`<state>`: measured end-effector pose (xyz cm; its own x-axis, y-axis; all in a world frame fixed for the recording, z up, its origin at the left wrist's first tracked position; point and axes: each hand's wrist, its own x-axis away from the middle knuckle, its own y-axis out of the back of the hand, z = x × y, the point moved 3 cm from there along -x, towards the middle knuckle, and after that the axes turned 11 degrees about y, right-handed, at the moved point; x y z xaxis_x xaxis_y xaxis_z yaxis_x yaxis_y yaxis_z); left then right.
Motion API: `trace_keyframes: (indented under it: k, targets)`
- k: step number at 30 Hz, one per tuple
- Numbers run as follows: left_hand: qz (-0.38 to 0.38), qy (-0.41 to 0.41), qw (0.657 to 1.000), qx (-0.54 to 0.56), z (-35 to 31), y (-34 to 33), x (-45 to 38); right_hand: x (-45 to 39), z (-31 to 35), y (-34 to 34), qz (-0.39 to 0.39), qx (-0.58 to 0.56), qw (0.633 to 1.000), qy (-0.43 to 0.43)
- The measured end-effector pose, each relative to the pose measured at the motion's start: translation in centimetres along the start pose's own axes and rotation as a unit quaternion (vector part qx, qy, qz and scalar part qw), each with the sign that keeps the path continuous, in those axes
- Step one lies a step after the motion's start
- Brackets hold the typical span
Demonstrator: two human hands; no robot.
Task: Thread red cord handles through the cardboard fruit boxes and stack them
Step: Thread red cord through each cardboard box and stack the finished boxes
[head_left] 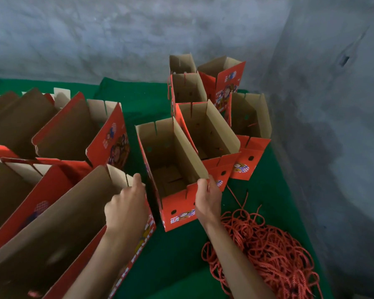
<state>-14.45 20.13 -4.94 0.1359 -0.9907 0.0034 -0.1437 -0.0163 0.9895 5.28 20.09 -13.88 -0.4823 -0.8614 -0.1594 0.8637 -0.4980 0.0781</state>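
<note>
Gripping an open red cardboard fruit box (177,169) on green matting (181,251), the right hand (207,195) pinches its near corner; the left hand (127,203) clasps a neighbouring folded box's flap (117,178). Tangled red cord (268,255) lies just right.

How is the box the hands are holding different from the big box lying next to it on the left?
The held box stands upright; the left box lies tilted over. The right hand grips the held box's flap; the left hand holds the left box's edge. The left box looks bigger, being nearer. Both are red outside, brown inside.
</note>
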Motion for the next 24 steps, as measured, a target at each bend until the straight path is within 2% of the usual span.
trace_keyframes:
  k: [4, 8, 10, 13, 15, 16, 18, 20, 22, 24]
  targets:
    - [-0.034, 0.023, 0.999, 0.022, 0.6, -0.2, -3.1, -0.4, 0.6, 0.3, -0.048, 0.049, 0.997, -0.024]
    - [-0.082, 0.02, 0.993, 0.079, 0.2, 0.3, -5.9, 0.1, 0.8, 0.9, -0.03, 0.104, 0.994, 0.029]
    - [-0.138, -0.039, 0.982, 0.127, -0.9, 0.9, -6.4, 0.7, 1.3, 1.2, -0.027, 0.133, 0.989, 0.058]
    - [-0.178, -0.17, 0.933, 0.263, -3.9, 2.0, -5.6, 1.3, 1.6, 1.7, -0.025, 0.179, 0.98, 0.087]
    - [-0.137, -0.211, 0.92, 0.3, -6.0, 2.2, -4.7, 1.9, 1.9, 2.0, -0.01, 0.221, 0.968, 0.121]
    - [-0.086, -0.2, 0.923, 0.318, -6.9, 1.9, -4.5, 2.4, 2.1, 2.2, -0.016, 0.243, 0.956, 0.166]
    - [0.062, -0.14, 0.914, 0.375, -8.5, 1.3, -4.4, 3.6, 2.5, 2.8, -0.045, 0.25, 0.916, 0.309]
    - [0.176, -0.079, 0.885, 0.425, -9.5, 0.6, -4.7, 4.8, 2.6, 3.2, -0.039, 0.201, 0.883, 0.423]
    - [0.246, -0.066, 0.866, 0.43, -10.1, -0.2, -4.7, 5.2, 2.2, 3.6, -0.003, 0.109, 0.895, 0.433]
    - [0.268, -0.089, 0.863, 0.419, -10.1, -0.9, -4.2, 4.9, 0.8, 4.4, -0.026, 0.06, 0.938, 0.34]
